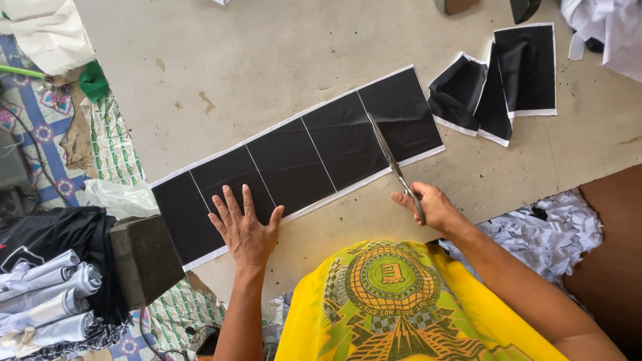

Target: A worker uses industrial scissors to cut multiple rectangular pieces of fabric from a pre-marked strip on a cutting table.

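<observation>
Pressing flat with fingers spread, the left hand point(245, 227) holds down the near end of a long black strip point(301, 160) with white edges, lying slantwise on the pale table point(267, 53). Just right of it, the right hand point(431, 207) is closed round the handles of scissors point(391, 160), blades over the strip's far section. Beyond lie cut black pieces point(508, 80).

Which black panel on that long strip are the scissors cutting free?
The last panel at the strip's far right end. The scissors in the right hand lie along its white dividing line; the left hand presses panels near the other end.
</observation>
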